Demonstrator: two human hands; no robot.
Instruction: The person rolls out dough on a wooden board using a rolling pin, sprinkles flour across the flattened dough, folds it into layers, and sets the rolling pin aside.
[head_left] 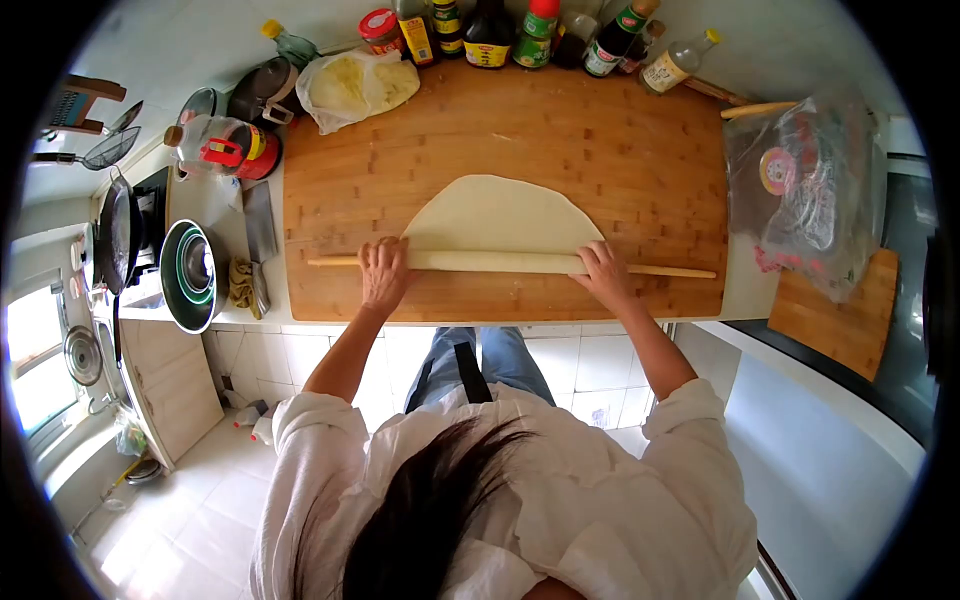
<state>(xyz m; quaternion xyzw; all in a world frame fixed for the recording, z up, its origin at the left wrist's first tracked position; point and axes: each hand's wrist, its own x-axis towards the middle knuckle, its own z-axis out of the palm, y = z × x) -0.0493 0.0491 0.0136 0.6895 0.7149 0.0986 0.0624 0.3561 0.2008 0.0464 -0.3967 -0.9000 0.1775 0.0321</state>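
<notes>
A sheet of dough (pixel 503 215) lies on the large wooden board (pixel 520 130), its near edge wound around a long thin rolling pin (pixel 675 272). The bare, tapered ends of the pin stick out on both sides. My left hand (pixel 384 270) is closed over the pin at the left end of the dough roll. At the right end of the roll, my right hand (pixel 604 270) grips in the same way, fingers bent over the top. The far part of the dough is flat with a rounded edge. The undersides of both hands are hidden.
Sauce bottles (pixel 488 35) and jars line the board's back edge, beside a plastic bag (pixel 358 88). Left of the board are a cleaver (pixel 259 222), nested bowls (pixel 194 275) and an oil jug (pixel 228 148). A clear bag (pixel 810 180) and a small board (pixel 838 315) lie right.
</notes>
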